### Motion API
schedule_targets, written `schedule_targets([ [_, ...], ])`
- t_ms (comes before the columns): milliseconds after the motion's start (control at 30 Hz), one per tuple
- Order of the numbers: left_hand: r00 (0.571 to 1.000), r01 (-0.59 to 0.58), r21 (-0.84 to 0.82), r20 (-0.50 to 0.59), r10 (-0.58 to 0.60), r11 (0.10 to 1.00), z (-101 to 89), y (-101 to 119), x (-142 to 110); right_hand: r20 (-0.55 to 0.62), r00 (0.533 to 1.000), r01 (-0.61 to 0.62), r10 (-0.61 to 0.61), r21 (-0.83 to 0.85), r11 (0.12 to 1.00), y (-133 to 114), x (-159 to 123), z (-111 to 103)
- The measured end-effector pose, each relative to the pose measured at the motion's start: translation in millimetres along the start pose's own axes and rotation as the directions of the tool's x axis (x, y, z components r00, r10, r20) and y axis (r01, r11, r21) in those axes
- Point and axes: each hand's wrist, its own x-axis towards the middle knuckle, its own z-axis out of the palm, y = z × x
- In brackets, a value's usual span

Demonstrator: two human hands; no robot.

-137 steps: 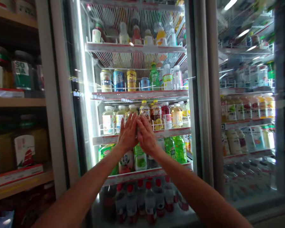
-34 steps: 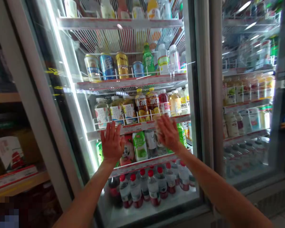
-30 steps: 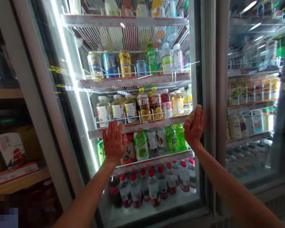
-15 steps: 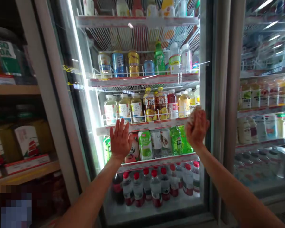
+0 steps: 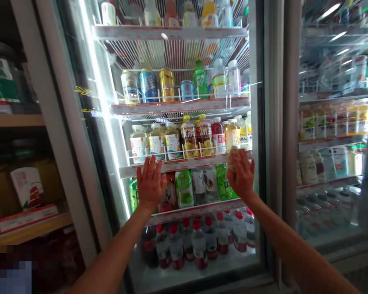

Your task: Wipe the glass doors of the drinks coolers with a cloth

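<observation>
Watching through the head camera, I logged both hands well apart in front of the glass door (image 5: pixel 274 122). Left hand (image 5: pixel 151 183): fully extended, fingers straight with slight gaps, thumb out to the side, nothing in it. I read its palm as laid flat on the door, fingertips over the front edge of the shelf (image 5: pixel 187 164), nearer that edge's left corner. Right hand (image 5: pixel 241 175): fingers bent and gathered on a pale cloth (image 5: pixel 233 157), which bulged out on the thumb side; motion blur hid how firmly. The cloth lay close to the same edge's right corner; I could not confirm that it touched the door. Behind the door I noted tea bottles (image 5: pixel 205 134) on the shelf and a green carton (image 5: pixel 185 188) beneath.
</observation>
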Motion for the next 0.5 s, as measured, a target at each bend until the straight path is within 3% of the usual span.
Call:
schedule_targets([
  [67, 1.0, 0.005, 0.008, -0.001, -0.005, 1.0, 0.1, 1.3, 0.5, -0.135, 0.954, -0.275, 0.268, -0.038, 0.961, 26.1, 2.2, -0.5],
  [133, 1.0, 0.013, 0.006, -0.001, -0.013, 1.0, 0.1, 2.3, 1.0, -0.181, 0.91, -0.385, 0.374, -0.026, 0.923, 25.6, 8.6, 2.7],
  [200, 1.0, 0.017, -0.003, -0.003, -0.017, 1.0, -0.2, 2.6, 1.4, -0.133, 0.948, -0.293, 0.29, -0.001, 0.956, -1.1, 15.9, 8.3],
  [267, 1.0, 0.013, -0.008, -0.005, -0.013, 1.0, -0.6, 2.3, 1.5, -0.027, 0.993, -0.112, 0.114, 0.043, 0.993, -39.6, 21.4, 13.6],
  [367, 1.0, -0.002, -0.009, -0.006, 0.002, 1.0, -1.1, 1.1, 1.1, 0.107, 0.991, 0.068, -0.08, 0.111, 0.991, -76.2, 22.2, 15.1],
  [433, 1.0, -0.004, -0.013, -0.006, 0.004, 1.0, -1.1, 0.5, 0.2, 0.132, 0.981, 0.123, -0.139, 0.123, 0.985, -67.8, 16.1, 11.8],
  [500, 1.0, 0.004, -0.014, -0.006, -0.004, 1.0, -0.6, 0.3, -1.1, 0.067, 0.992, 0.102, -0.108, 0.081, 0.991, -36.2, 5.9, 7.5],
])
